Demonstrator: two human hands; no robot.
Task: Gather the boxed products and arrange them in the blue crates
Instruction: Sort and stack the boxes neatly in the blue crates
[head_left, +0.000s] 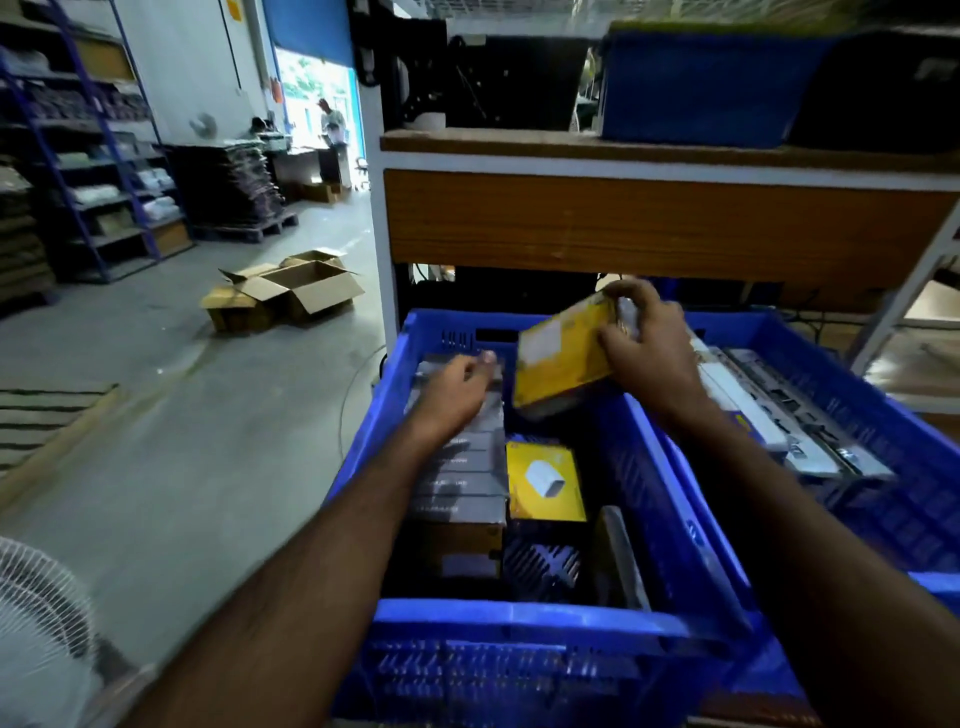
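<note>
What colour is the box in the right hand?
Yellow box, with a white patch on its face; head view.

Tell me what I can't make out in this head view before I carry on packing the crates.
- Print on the yellow box held by the right hand: motion-blurred.
- Grey boxes beneath the left hand: labels blurred, partly covered by hand.
- Right crate: cut off by the frame edge.
- Front crate floor: in shadow.

I'm standing in a warehouse or stockroom. To the left of the blue crate (519, 618) in front of me, bare concrete floor (208, 415) runs back to blue steel racks (78, 171) of folded goods, opened cardboard cartons (291, 293) and a loaded pallet (228, 187) by a bright doorway (311, 78).
</note>
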